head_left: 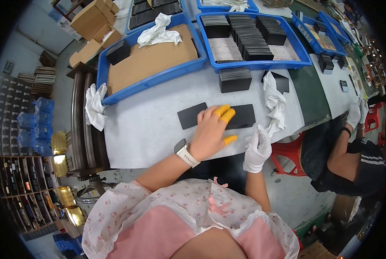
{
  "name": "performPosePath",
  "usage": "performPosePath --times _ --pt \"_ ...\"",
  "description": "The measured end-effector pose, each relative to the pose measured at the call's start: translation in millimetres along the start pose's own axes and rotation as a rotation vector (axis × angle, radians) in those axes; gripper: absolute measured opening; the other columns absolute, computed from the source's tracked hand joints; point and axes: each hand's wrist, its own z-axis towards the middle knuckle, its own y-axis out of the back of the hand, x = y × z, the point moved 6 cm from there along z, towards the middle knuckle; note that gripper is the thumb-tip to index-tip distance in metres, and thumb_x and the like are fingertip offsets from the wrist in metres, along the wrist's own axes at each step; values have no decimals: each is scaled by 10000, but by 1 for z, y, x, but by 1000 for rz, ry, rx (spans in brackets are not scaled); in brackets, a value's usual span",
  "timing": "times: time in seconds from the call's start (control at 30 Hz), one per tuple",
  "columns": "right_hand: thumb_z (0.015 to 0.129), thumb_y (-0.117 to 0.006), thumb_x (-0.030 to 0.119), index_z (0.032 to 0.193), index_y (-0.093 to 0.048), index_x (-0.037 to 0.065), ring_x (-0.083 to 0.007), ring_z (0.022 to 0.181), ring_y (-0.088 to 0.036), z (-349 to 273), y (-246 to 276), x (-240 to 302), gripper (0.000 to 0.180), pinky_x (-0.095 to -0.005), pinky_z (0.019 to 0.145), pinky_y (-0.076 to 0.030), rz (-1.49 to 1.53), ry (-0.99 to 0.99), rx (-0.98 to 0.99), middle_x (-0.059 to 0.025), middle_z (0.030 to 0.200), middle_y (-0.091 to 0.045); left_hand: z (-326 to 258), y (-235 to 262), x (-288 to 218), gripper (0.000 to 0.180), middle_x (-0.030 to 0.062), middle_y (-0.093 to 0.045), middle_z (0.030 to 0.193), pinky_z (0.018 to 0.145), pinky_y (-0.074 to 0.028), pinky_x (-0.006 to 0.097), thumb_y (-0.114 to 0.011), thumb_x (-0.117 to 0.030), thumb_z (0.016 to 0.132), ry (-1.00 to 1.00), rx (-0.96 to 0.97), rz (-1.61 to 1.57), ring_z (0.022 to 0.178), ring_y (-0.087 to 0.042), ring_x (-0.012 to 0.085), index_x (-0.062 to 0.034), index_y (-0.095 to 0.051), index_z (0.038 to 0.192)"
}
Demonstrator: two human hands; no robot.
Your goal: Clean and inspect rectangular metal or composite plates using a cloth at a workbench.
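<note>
A left hand [210, 131] with yellow fingertip covers presses flat and open on a black panel [216, 116] lying mid-surface [149, 129]; the gloved right hand [257, 149], loosely curled, grips a white cloth [274, 105] just right.

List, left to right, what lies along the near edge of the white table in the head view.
White cloth hanging at the table's left end → dark flat panel → left hand with yellow fingertip covers → second dark panel → right hand in a white glove.
</note>
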Motion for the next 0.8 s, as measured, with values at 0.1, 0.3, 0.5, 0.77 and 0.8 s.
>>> performPosePath --times 0.1,0.3,0.5,0.77,0.8 --pt "1063 -631 -23 1347 -681 35 -68 697 -644 -2 4 -6 295 -215 568 -505 121 -140 -17 -23 911 -703 19 -3 14 721 175 -645 1276 1079 -388 511 -951 -378 752 102 31 47 1290 -519 372 -11 -687 1314" --pt "1073 -645 6 1344 -681 32 -70 703 -652 1 5 0 275 -215 568 -506 92 -98 -16 -19 882 -694 31 -7 26 727 166 -628 1231 1041 -415 480 -992 -364 707 212 255 78 1215 -527 361 7 -716 1268" --pt "1065 -655 7 1339 -682 30 -76 708 -664 6 6 5 276 -224 593 -522 100 -115 14 -42 906 -726 34 1 16 657 166 -628 1205 968 -408 462 -990 -353 706 178 110 37 1181 -521 344 -16 -770 1225" --pt "1033 -676 -37 1333 -695 17 -91 831 -701 10 11 20 305 -235 739 -555 293 -350 105 -77 1023 -770 31 1 14 702 130 -633 1179 975 -389 453 -1006 -388 669 137 57 17 1156 -522 336 -54 -777 1243" --pt "1033 -676 -37 1333 -695 17 -91 831 -701 10 12 26 305 -235 739 -555 295 -351 100 -77 1023 -770 30 1 14 704 121 -637 1166 977 -386 451 -1008 -392 664 137 39 8 1147 -526 334 -64 -779 1244"
